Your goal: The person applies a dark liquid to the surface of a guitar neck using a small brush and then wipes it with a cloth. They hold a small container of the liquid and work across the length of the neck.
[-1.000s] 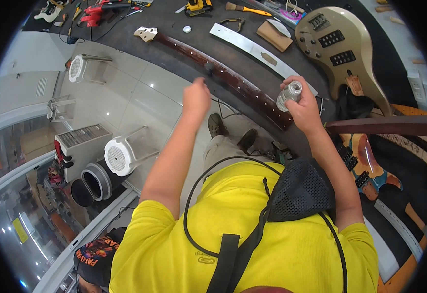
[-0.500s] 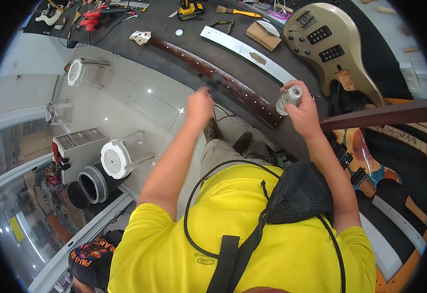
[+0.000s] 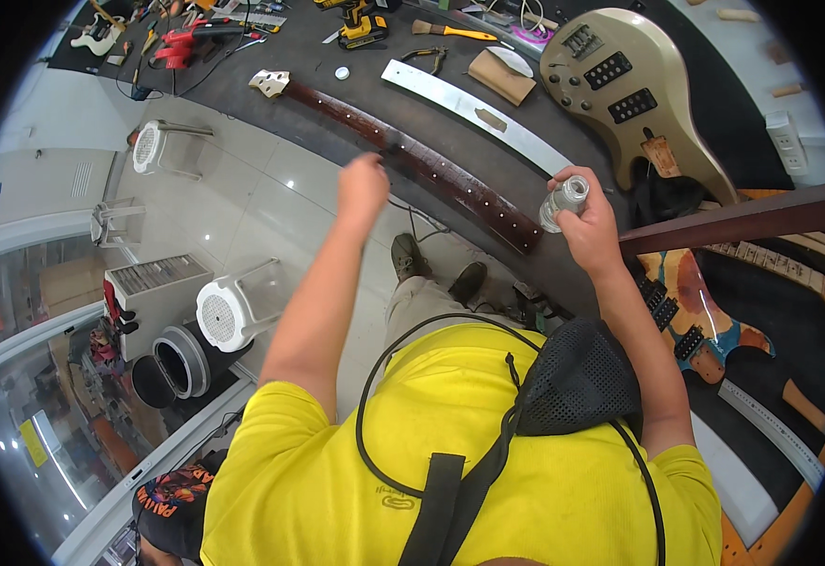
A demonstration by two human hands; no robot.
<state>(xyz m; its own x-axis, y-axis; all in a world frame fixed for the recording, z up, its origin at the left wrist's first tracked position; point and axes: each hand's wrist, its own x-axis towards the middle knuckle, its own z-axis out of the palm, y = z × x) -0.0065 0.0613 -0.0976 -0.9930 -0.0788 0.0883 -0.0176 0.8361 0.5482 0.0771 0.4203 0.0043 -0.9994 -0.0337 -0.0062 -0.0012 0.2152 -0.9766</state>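
A dark reddish-brown guitar neck (image 3: 450, 179) with white dots and a pale headstock (image 3: 269, 83) lies slantwise on the dark bench, part of its surface glossy. My left hand (image 3: 363, 189) is closed at the near edge of the neck, around its middle. Something small and dark shows just beyond its fingertips over the wood; I cannot make out what it is. Near the neck's right end, my right hand (image 3: 590, 222) grips a small clear glass jar (image 3: 564, 202), tilted with its open mouth upward. A small round white cap (image 3: 342, 73) rests beyond the neck.
Beyond the neck lie a long metal straightedge (image 3: 460, 106), pliers (image 3: 427, 58), a brush (image 3: 452, 31), a sanding block (image 3: 502, 77) and a yellow drill (image 3: 361, 28). A gold bass body (image 3: 634, 94) sits at the right. White stools (image 3: 224, 316) stand on the floor at left.
My left hand has moved left along the neck, toward the headstock. My right hand with the glass jar stays nearly in place. The view has shifted slightly.
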